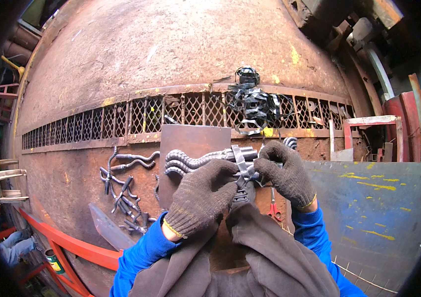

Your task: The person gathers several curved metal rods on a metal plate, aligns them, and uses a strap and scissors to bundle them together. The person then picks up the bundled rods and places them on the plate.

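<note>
A bundle of wavy ribbed steel bars (190, 161) with smooth cylindrical ends lies across a brown steel plate (195, 136). A shiny grey strap (241, 161) crosses around the bundle near its smooth ends. My left hand (203, 198), in a dark knitted glove, pinches the strap at the bundle's near side. My right hand (287, 173), gloved likewise, is closed on the strap at the bundle's right; its fingertips are partly hidden. Just below the right hand lie red-handled scissors (274, 213). A shoe (242, 195) shows beneath the bundle.
Loose wavy bars (126, 193) lie on the rusty floor to the left, beside a flat metal piece (109, 227). A tangled heap of strapping (257, 106) sits on the floor grating (161, 111). A red rail (82, 247) runs at lower left; a grey sheet (373, 213) lies right.
</note>
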The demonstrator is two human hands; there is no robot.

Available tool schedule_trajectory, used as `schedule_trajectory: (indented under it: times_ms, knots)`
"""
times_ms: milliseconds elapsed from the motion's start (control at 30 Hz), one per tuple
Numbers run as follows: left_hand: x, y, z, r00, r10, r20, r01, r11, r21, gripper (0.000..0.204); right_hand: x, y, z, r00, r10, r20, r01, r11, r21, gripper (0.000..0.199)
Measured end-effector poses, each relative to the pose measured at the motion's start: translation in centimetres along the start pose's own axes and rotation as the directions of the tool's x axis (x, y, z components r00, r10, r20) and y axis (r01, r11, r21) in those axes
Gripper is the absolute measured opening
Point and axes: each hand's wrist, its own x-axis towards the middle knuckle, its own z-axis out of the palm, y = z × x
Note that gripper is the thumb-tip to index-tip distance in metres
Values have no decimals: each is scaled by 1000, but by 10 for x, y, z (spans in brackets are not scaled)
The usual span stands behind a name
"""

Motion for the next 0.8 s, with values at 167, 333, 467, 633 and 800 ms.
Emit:
schedule_trajectory:
  times_ms: [167, 333, 467, 633, 800]
  knots:
    - [5, -3, 4, 993, 54, 102, -51, 998, -31, 32, 8, -3, -8, 987, -129, 95, 138, 986, -96, 36]
    - [7, -9, 8, 996, 63, 62, -56, 992, -113, 35, 14, -17, 4, 999, 3, 51, 23, 863, -505, 42]
    - [1, -4, 4, 992, -23, 124, 41, 989, -139, 37, 17, -22, 1, 982, 61, 178, -15, 969, -248, 39]
    - [2, -9, 4, 996, 29, 83, -23, 997, -71, 33, 14, -7, 8, 999, 26, -31, -29, 993, -110, 37]
    - [2, -16, 15, 988, 85, 132, -81, 996, -40, 29, 9, 8, 10, 990, 42, -134, -55, 994, -92, 36]
